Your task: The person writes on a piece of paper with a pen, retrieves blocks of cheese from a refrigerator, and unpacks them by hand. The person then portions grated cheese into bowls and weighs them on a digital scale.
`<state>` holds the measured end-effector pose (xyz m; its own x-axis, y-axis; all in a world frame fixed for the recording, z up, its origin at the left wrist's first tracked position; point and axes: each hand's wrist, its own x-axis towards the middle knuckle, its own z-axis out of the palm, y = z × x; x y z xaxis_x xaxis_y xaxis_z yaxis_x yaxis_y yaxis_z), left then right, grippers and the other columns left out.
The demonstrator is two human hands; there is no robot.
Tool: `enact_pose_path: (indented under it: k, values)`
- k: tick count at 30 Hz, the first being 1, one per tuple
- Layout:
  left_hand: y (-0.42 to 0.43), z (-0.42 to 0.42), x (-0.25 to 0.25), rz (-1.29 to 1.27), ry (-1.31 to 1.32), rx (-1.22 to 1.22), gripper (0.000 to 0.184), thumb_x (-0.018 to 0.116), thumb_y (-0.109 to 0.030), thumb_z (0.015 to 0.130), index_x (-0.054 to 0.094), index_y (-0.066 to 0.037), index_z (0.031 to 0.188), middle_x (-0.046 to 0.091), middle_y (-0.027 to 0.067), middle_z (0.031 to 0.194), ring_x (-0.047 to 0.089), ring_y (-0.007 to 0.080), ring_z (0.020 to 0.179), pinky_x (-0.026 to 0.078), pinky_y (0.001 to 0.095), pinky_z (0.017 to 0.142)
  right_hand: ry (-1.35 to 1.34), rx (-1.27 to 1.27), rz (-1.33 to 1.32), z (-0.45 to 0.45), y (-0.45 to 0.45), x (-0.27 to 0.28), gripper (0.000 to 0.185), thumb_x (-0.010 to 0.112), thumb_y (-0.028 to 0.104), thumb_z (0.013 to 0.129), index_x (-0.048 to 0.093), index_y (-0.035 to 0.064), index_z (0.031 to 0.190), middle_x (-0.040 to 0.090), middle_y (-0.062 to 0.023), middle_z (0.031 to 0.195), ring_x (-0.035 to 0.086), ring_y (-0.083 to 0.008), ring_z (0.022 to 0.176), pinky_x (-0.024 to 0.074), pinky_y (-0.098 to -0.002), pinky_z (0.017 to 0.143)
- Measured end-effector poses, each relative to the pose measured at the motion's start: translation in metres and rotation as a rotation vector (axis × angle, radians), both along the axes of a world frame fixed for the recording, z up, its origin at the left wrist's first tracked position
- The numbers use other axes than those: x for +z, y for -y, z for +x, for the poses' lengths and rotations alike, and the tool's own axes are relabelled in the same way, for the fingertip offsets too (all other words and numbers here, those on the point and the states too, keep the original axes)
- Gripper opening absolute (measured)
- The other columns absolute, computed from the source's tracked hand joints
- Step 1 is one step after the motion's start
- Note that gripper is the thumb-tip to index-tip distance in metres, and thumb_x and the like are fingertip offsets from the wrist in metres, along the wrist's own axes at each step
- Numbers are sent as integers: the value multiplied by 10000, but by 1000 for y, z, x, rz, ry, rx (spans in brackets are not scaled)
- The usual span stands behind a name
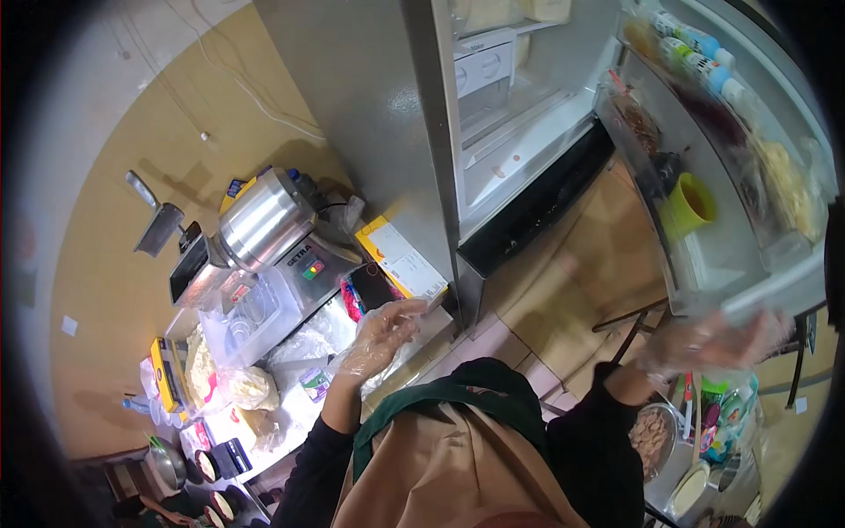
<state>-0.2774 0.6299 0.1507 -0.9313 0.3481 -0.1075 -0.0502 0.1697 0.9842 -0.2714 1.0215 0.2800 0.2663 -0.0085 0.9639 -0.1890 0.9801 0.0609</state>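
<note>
My left hand (383, 341), in a loose see-through plastic glove, is over the worktop beside a dark phone-like object (374, 286) and a yellow-and-white box (400, 255). Its fingers are stretched out with nothing visible in them. On the other side, my right hand (717, 348), gloved the same way, is smeared by motion near the lower edge of the fridge door (797, 286). Whether it touches the door I cannot tell. The fridge (528, 150) stands open in front of me. Door shelves hold bottles (700, 62), a yellow-green cup (688, 204) and bagged food (788, 185).
A steel grinding machine (268, 224) stands on the left worktop with a plastic tub (251, 317) below its outlet. Bagged pale food (246, 387) and a scale (231, 458) lie nearer. Right of me are a bowl of meat-like pieces (651, 440) and colourful packets (726, 418).
</note>
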Motion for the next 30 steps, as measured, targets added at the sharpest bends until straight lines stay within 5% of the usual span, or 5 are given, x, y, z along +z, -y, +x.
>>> enact_pose_path:
  k: [4, 13, 24, 26, 30]
  values:
    - [-6, 4, 16, 51, -37, 139, 427, 593, -241, 935, 497, -49, 1304, 576, 72, 1225, 566, 127, 927, 476, 282, 814, 582, 444, -12, -94, 74, 30, 525, 618, 202, 834, 459, 11, 1296, 458, -227, 1332, 426, -392, 1241, 314, -461, 1056]
    - [-39, 26, 31, 77, -92, 507, 470, 608, -282, 919, 500, -20, 1294, 580, 91, 1230, 582, 151, 958, 478, 289, 822, 846, 1063, -25, -370, 80, 107, 697, 682, 317, 811, 389, 74, 1395, 433, -213, 1383, 369, -347, 1323, 293, -410, 1087]
    - [-54, 51, 12, 127, -87, 811, 415, 580, -139, 906, 510, -7, 1293, 593, 106, 1213, 591, 146, 934, 486, 287, 817, 1213, 1366, -29, -410, 76, 114, 686, 722, 378, 775, 444, 204, 1378, 402, -130, 1430, 325, -293, 1351, 218, -440, 1116]
    - [-55, 51, 12, 116, -101, 788, 511, 625, -320, 910, 504, 4, 1286, 586, 114, 1229, 591, 140, 927, 495, 281, 807, 1220, 1400, 4, -407, 77, 114, 678, 726, 384, 774, 456, 195, 1366, 405, -124, 1426, 318, -287, 1354, 218, -433, 1114]
    - [-57, 52, 15, 103, -110, 793, 499, 618, -311, 915, 504, 4, 1284, 586, 115, 1230, 591, 140, 927, 493, 279, 806, 1123, 1425, 43, -406, 81, 112, 637, 750, 361, 768, 494, 164, 1316, 433, -105, 1398, 338, -270, 1339, 235, -401, 1101]
